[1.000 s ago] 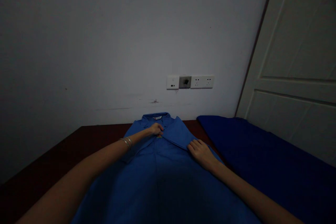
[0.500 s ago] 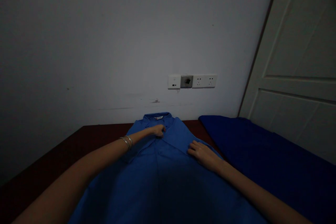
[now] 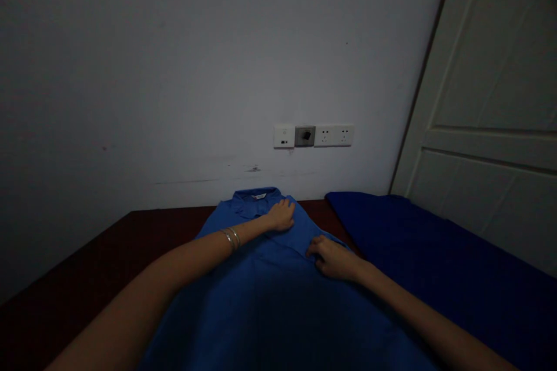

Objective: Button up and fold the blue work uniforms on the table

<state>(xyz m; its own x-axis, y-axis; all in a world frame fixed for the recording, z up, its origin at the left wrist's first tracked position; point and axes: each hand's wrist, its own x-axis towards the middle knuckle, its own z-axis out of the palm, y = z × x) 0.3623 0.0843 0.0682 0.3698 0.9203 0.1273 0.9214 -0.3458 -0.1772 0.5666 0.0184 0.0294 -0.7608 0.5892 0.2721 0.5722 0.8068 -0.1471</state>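
Observation:
A blue button-front shirt lies flat on the table, its collar at the far end and its lower part in shadow. My left hand rests on the collar's right side, fingers together, with two thin bracelets on the wrist. A little lower and to the right, my right hand curls its fingers onto the shirt's fabric near the collar's lower edge. The shirt's buttons are hidden by shadow and my left forearm.
A dark reddish-brown table bears the shirt. A folded dark blue cloth lies to the right. Behind stands a pale wall with a white socket panel, and a white panelled door stands at the right.
My left hand has slid right across the collar, away from the shirt's centre front. The collar's right flap now lies flatter. My right hand has stayed nearly in place, its fingers curling more.

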